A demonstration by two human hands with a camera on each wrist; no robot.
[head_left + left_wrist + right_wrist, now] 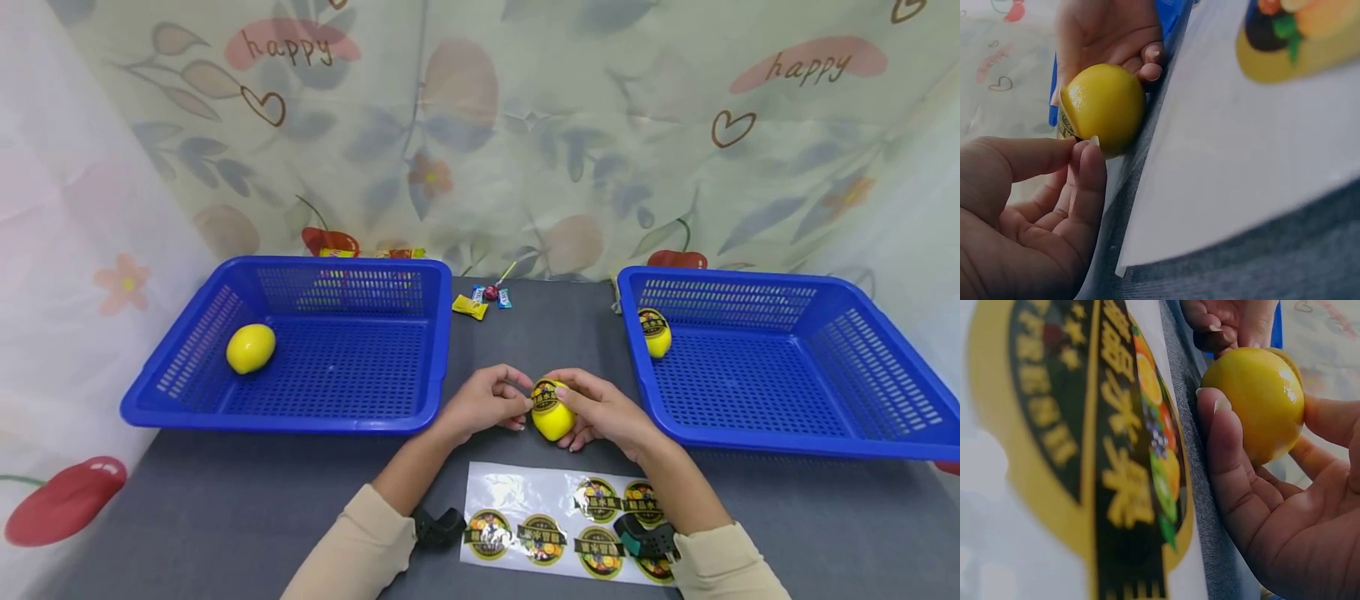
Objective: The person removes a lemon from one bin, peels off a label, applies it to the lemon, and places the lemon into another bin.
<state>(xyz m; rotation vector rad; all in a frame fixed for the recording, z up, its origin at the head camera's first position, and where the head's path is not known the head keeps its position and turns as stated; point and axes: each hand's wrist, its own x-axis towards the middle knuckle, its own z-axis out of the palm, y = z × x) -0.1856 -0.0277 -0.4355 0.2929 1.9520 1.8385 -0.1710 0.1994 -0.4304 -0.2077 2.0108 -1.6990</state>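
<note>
Just above the grey table, my right hand (606, 410) grips a yellow lemon (553, 425), its fingers curled round the fruit. A round black-and-gold sticker (545, 393) lies on the lemon's upper side. In the left wrist view, one edge of that sticker (1065, 120) stands slightly off the skin. My left hand (1029, 206) pinches the sticker's edge between thumb and fingertip, close against the lemon. Below both hands lies a white sticker sheet (517, 487) with several round fruit stickers on it.
A blue basket (360, 423) at left holds a plain lemon (251, 348). Another blue basket (795, 446) at right holds a stickered lemon (657, 340). Wrapped candies (470, 307) and a lollipop (491, 292) lie at the back, before a patterned curtain (525, 150).
</note>
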